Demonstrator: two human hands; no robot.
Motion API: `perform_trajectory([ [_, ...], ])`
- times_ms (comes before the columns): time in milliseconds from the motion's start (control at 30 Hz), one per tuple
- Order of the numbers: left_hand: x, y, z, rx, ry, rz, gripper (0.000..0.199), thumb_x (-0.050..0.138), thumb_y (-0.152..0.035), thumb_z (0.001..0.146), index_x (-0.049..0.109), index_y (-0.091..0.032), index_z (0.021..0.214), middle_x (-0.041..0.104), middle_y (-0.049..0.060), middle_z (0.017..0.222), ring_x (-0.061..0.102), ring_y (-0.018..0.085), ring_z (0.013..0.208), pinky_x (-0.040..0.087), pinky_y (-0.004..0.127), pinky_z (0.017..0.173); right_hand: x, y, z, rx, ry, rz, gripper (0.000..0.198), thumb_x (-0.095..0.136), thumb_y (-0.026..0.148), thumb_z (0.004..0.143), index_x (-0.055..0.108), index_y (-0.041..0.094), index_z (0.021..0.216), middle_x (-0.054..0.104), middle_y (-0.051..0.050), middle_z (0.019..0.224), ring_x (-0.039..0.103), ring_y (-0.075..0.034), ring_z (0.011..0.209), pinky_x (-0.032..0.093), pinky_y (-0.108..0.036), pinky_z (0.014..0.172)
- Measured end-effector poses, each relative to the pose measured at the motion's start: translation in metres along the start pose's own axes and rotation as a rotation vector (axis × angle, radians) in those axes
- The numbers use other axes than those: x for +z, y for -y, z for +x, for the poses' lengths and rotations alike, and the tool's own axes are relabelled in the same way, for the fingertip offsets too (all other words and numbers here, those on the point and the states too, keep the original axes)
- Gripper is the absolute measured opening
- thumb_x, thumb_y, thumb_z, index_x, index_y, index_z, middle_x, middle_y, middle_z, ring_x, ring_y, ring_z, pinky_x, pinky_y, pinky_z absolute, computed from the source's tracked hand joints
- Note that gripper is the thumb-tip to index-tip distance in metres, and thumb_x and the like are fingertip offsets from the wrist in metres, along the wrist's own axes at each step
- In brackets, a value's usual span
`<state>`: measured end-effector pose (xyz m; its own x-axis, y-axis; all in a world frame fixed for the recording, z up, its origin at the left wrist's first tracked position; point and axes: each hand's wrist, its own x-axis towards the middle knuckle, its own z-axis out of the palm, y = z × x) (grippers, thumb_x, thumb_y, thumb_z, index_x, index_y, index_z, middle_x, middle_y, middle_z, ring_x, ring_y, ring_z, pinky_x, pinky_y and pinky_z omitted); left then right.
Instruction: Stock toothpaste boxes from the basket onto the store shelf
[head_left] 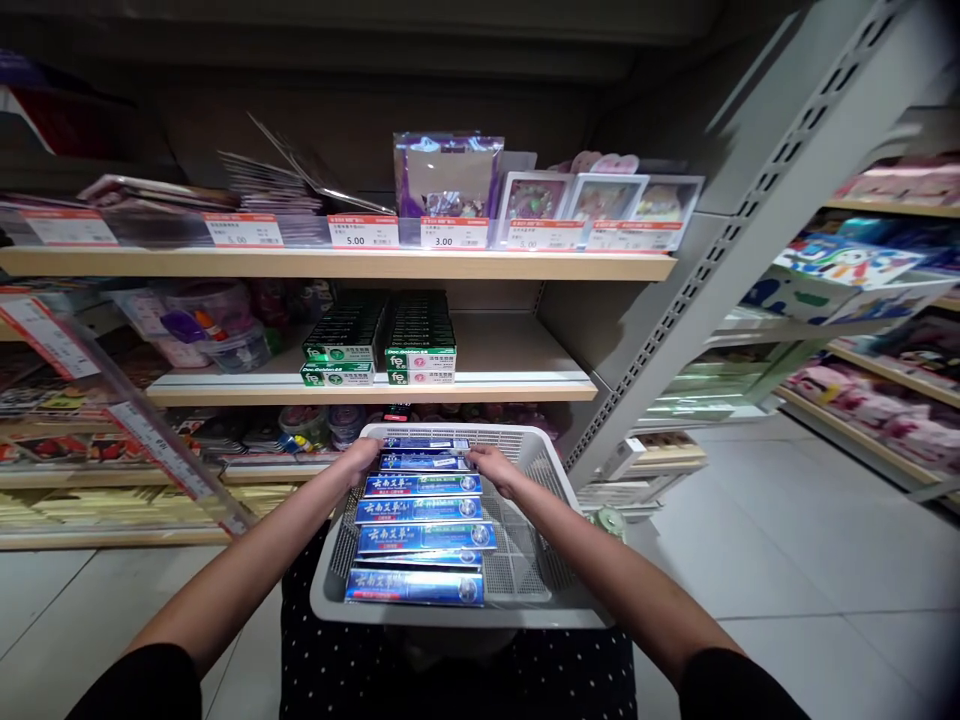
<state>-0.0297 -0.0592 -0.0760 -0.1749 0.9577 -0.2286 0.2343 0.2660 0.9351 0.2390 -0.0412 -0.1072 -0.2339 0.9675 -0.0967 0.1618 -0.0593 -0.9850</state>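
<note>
A light grey plastic basket [570, 560] rests in front of my lap. Down its left side lies a row of blue toothpaste boxes [420, 511], their printed long sides facing up toward me. At the far end of the row, my left hand [363, 462] closes on the left ends of the boxes. My right hand [493, 468] pinches the right ends of the same far toothpaste boxes [425, 462]. How many are between my fingers is hard to make out. The right side of the basket shows its bare mesh floor.
Green-and-white toothpaste boxes [420, 362] stand in two stacks on the shelf [517, 385] ahead. Above is a shelf [337, 263] with price tags and packaged goods. A grey slotted upright [675, 290] rises at right. Plastic tubs [225, 340] sit at left.
</note>
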Motion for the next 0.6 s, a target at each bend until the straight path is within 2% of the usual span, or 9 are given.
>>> perform_trajectory([
  [67, -0.004, -0.002, -0.005, -0.049, 0.104, -0.075, 0.021, 0.066, -0.034, 0.069, 0.07, -0.016, 0.08, 0.075, 0.01, 0.077, 0.071, 0.027, 0.071, 0.058, 0.04, 0.063, -0.002, 0.005, -0.002, -0.001, 0.019, -0.004, 0.028, 0.068, 0.046, 0.072, 0.071, 0.019, 0.081, 0.075, -0.008, 0.087, 0.07, -0.027, 0.083, 0.055, -0.041, 0.078],
  [100, -0.006, -0.003, -0.009, -0.021, 0.123, -0.103, 0.025, 0.067, -0.035, 0.069, 0.07, -0.016, 0.086, 0.075, 0.01, 0.085, 0.071, 0.027, 0.078, 0.058, 0.041, 0.07, -0.005, 0.007, -0.004, -0.026, -0.008, -0.013, 0.03, 0.068, 0.047, 0.073, 0.07, 0.019, 0.084, 0.074, -0.009, 0.092, 0.069, -0.027, 0.087, 0.054, -0.042, 0.081],
  [167, -0.004, -0.008, -0.016, 0.159, 0.029, -0.117, 0.033, 0.07, -0.035, 0.068, 0.067, -0.017, 0.096, 0.074, 0.01, 0.097, 0.07, 0.025, 0.09, 0.056, 0.042, 0.081, -0.014, 0.014, -0.007, -0.098, -0.134, -0.05, 0.035, 0.069, 0.049, 0.072, 0.066, 0.019, 0.092, 0.072, -0.009, 0.098, 0.068, -0.027, 0.092, 0.053, -0.042, 0.084],
  [233, 0.006, -0.016, -0.022, 0.331, -0.091, -0.113, 0.037, 0.072, -0.036, 0.068, 0.064, -0.017, 0.099, 0.072, 0.009, 0.1, 0.068, 0.023, 0.096, 0.054, 0.041, 0.089, -0.027, 0.023, -0.011, -0.178, -0.303, -0.09, 0.04, 0.071, 0.05, 0.071, 0.061, 0.02, 0.096, 0.07, -0.008, 0.101, 0.066, -0.025, 0.094, 0.053, -0.041, 0.085],
  [333, 0.037, -0.039, -0.028, 0.495, -0.183, -0.126, 0.035, 0.071, -0.036, 0.071, 0.058, -0.017, 0.097, 0.068, 0.008, 0.096, 0.067, 0.02, 0.094, 0.054, 0.04, 0.091, -0.057, 0.04, -0.016, -0.311, -0.476, -0.131, 0.044, 0.075, 0.05, 0.069, 0.054, 0.022, 0.096, 0.067, -0.008, 0.103, 0.066, -0.024, 0.095, 0.053, -0.039, 0.087],
  [500, 0.104, -0.091, -0.021, 0.708, -0.15, -0.17, 0.026, 0.064, -0.029, 0.081, 0.055, -0.018, 0.102, 0.063, 0.009, 0.106, 0.065, 0.019, 0.1, 0.055, 0.037, 0.092, -0.126, 0.067, -0.015, -0.451, -0.625, -0.178, 0.05, 0.076, 0.052, 0.069, 0.053, 0.021, 0.101, 0.065, -0.009, 0.106, 0.065, -0.023, 0.092, 0.053, -0.038, 0.084],
  [600, 0.137, -0.114, -0.008, 0.809, -0.138, -0.079, 0.022, 0.06, -0.026, 0.084, 0.058, -0.018, 0.105, 0.06, 0.009, 0.11, 0.064, 0.019, 0.101, 0.055, 0.036, 0.092, -0.158, 0.069, -0.008, -0.497, -0.696, -0.207, 0.055, 0.075, 0.053, 0.07, 0.054, 0.02, 0.108, 0.064, -0.01, 0.11, 0.063, -0.024, 0.095, 0.052, -0.038, 0.085],
])
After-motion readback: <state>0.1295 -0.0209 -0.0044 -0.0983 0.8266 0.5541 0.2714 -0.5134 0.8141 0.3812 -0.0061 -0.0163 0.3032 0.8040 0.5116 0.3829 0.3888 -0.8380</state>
